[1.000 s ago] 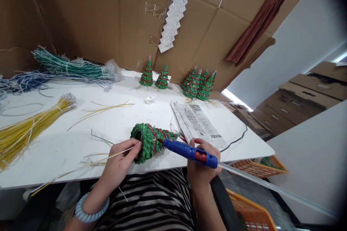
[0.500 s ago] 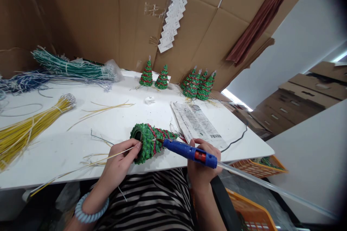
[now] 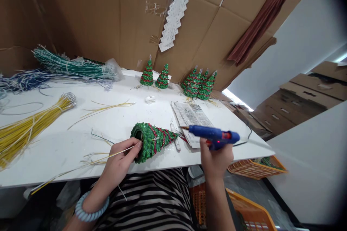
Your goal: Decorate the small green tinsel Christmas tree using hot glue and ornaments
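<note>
A green Christmas tree ornament (image 3: 151, 140) with red garland lies on its side at the table's front edge, its hollow base facing left and its tip pointing right. My left hand (image 3: 121, 160) grips the rim of that base between thumb and fingers, with a thin yellow wire (image 3: 114, 154) running out leftward under the thumb. My right hand (image 3: 217, 158) is closed round the handle of a blue hot glue gun (image 3: 208, 132). The gun is held in the air right of the tree, its nozzle pointing left and apart from the tree.
A folded newspaper (image 3: 192, 115) lies beneath the gun, with a white pen-like stick (image 3: 175, 137) beside it. Several finished trees (image 3: 199, 83) stand at the back. Bundles of yellow wire (image 3: 35, 126) and green wire (image 3: 73, 65) lie left. Orange crates (image 3: 255, 168) sit below the table's right side.
My right hand has pulled the glue gun away from the tree, to the right and slightly up over the newspaper. My left hand and the tree stay in place.
</note>
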`<state>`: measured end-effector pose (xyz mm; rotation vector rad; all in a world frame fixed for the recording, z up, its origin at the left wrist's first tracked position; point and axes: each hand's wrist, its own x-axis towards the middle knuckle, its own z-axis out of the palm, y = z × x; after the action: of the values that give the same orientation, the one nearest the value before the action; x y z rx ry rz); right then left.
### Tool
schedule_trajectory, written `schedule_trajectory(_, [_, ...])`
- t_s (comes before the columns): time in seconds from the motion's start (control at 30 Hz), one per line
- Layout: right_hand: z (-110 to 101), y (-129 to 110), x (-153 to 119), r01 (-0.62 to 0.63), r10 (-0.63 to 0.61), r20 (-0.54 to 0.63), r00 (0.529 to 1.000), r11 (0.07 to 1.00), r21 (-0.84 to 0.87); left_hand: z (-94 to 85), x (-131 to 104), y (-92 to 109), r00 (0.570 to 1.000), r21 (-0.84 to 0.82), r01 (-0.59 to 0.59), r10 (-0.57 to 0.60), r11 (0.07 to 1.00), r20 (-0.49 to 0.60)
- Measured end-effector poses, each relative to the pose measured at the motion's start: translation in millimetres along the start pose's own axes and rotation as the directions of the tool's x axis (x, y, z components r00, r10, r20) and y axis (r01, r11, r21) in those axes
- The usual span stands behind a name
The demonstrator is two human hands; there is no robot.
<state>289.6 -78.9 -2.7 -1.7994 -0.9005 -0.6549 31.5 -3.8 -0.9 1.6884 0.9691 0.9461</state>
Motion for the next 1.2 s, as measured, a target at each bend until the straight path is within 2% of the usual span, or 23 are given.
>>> schedule_trajectory(0.07, [-1.4,10.6,16.8,-0.216,0.237,0.112,0.965,0.96,-0.177,0.4,0.9,-0.7,1.0,-0.012,0.019,-0.019,1.0,-0.002])
schedule_trajectory(0.1, [-1.8,16.5,25.5,-0.237,0.285,0.182,0.941,0.94,-0.245,0.7,1.4,-1.0,1.0,-0.017,0.028,-0.028,0.999,-0.005])
schedule_trajectory(0.2, [-1.1,35.4,44.6,-0.211,0.315,0.291,0.903,0.917,-0.338,2.0,2.5,-0.9,0.999,-0.029,0.043,-0.043,0.999,-0.018])
schedule_trajectory(0.33, [4.7,57.2,48.0,-0.203,0.351,0.358,0.865,0.898,-0.391,3.2,3.3,0.6,0.998,-0.038,0.049,-0.05,0.998,-0.039])
schedule_trajectory(0.4, [7.8,63.0,45.4,-0.204,0.357,0.366,0.859,0.896,-0.395,3.4,3.5,1.0,0.997,-0.044,0.056,-0.059,0.997,-0.05])
schedule_trajectory(0.5, [10.0,63.4,43.0,-0.2,0.319,0.343,0.883,0.919,-0.34,3.7,3.6,0.7,0.995,-0.058,0.077,-0.08,0.995,-0.064])
schedule_trajectory(0.63, [8.9,45.4,36.5,-0.16,0.187,0.338,0.922,0.981,-0.106,3.3,2.8,0.7,0.991,-0.074,0.108,-0.113,0.991,-0.069])
schedule_trajectory(0.77, [6.3,2.8,12.6,-0.103,-0.006,0.462,0.887,0.972,0.21,2.3,2.7,2.6,0.989,-0.073,0.125,-0.131,0.989,-0.073])
schedule_trajectory(0.8, [5.7,-10.1,5.0,-0.086,-0.074,0.484,0.872,0.95,0.301,2.2,3.0,3.4,0.988,-0.071,0.128,-0.133,0.989,-0.073])
schedule_trajectory(0.83, [5.1,-22.9,-2.5,-0.07,-0.18,0.481,0.858,0.887,0.456,2.2,3.3,4.2,0.988,-0.069,0.13,-0.134,0.989,-0.073])
schedule_trajectory(0.9, [4.9,-45.8,-15.9,-0.01,-0.329,0.418,0.847,0.776,0.631,2.2,3.8,5.8,0.988,-0.065,0.132,-0.136,0.989,-0.069])
schedule_trajectory(1.03, [10.6,-72.8,-36.2,0.027,-0.42,0.352,0.837,0.674,0.739,1.8,3.9,7.8,0.99,-0.065,0.126,-0.13,0.99,-0.059])
schedule_trajectory(1.2, [23.1,-78.0,-53.4,-0.016,-0.392,0.342,0.854,0.637,0.771,1.7,4.6,7.3,0.991,-0.066,0.116,-0.119,0.991,-0.052])
